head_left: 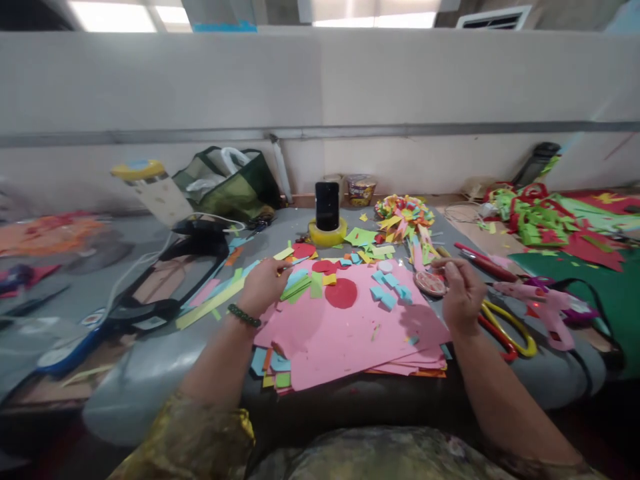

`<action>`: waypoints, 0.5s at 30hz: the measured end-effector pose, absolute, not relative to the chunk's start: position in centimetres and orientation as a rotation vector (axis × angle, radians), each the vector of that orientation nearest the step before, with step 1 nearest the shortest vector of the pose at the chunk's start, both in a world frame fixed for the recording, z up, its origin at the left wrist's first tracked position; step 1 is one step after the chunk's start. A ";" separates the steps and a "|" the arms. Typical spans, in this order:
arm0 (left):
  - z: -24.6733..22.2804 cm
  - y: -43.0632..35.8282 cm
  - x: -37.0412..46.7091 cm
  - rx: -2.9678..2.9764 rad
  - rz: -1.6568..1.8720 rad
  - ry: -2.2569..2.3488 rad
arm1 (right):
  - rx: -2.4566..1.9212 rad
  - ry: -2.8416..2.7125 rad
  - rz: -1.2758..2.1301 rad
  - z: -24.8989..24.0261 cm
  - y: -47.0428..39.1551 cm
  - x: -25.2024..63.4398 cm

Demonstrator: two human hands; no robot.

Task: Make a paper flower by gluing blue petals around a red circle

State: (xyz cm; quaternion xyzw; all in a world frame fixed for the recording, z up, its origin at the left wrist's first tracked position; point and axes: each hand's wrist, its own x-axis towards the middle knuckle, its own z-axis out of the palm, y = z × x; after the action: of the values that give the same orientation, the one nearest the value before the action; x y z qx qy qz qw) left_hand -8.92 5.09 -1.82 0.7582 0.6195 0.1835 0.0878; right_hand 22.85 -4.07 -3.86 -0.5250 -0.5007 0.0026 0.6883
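My left hand (265, 285) is over the left edge of a stack of pink paper (345, 340), its fingertips pinched together. Whatever they hold is too small to make out. On the right, my right hand (461, 293) has its fingers curled in, close to a round flat disc (430, 283) with a reddish pattern. Its grip is blurred, so I cannot tell what is in it. Between the hands lie a red paper circle (341, 293), folded light-blue paper pieces (384, 297) and green strips (296, 289).
A phone (327, 207) stands upright in a yellow tape roll (327, 233). Behind my right hand sits a multicoloured paper flower ball (405, 212). Scissors (523, 337) and a pink glue gun (547, 307) lie at right. A green bag (235, 187) rests against the wall.
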 end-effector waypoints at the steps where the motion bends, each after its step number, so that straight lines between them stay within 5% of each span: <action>1: -1.7 5.1 -9.0 2.252 0.522 1.858 | -1.150 -1.126 0.000 -3.9 -4.0 22.8; 15: -1.9 5.3 -8.6 2.043 0.415 1.797 | -1.001 -1.073 -0.154 -2.4 -6.9 20.6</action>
State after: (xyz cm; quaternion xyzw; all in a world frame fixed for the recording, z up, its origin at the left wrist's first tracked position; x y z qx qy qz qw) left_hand -8.64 5.28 -1.92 0.7282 0.6406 0.1479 0.1936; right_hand 20.61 -6.93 -2.41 -0.4565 -0.4891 -0.0702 0.7399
